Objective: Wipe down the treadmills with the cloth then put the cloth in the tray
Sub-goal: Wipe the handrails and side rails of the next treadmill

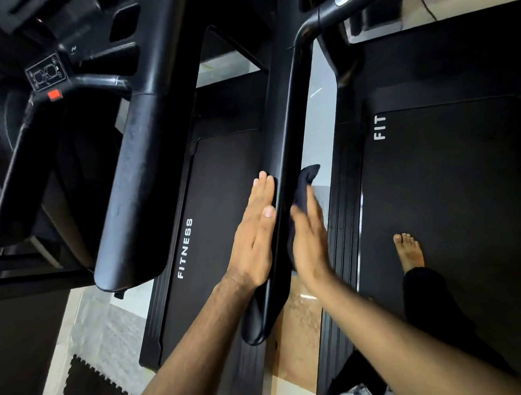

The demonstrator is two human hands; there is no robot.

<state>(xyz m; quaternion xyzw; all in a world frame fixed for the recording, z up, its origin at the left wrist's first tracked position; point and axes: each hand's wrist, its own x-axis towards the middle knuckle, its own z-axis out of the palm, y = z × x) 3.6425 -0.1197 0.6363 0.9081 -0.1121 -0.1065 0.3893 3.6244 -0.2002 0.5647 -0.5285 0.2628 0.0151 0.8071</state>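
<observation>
Rail [284,155]: stood between two treadmill belts.
Left hand [254,236]: lay flat on the rail's left side.
Right hand [309,240]: pressed the cloth [303,184] on its right side.

handrail [284,155] between hands, floor gap [317,130] open

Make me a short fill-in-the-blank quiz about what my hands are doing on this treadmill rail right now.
1. The dark cloth is pressed against the handrail by the ____ hand.
2. The left hand lies ____ against the rail's other side, holding nothing.
3. The white word on the left treadmill's side rail reads ____.
4. A bare ____ stands on the right treadmill belt.

Missing words: right; flat; FITNESS; foot
</observation>
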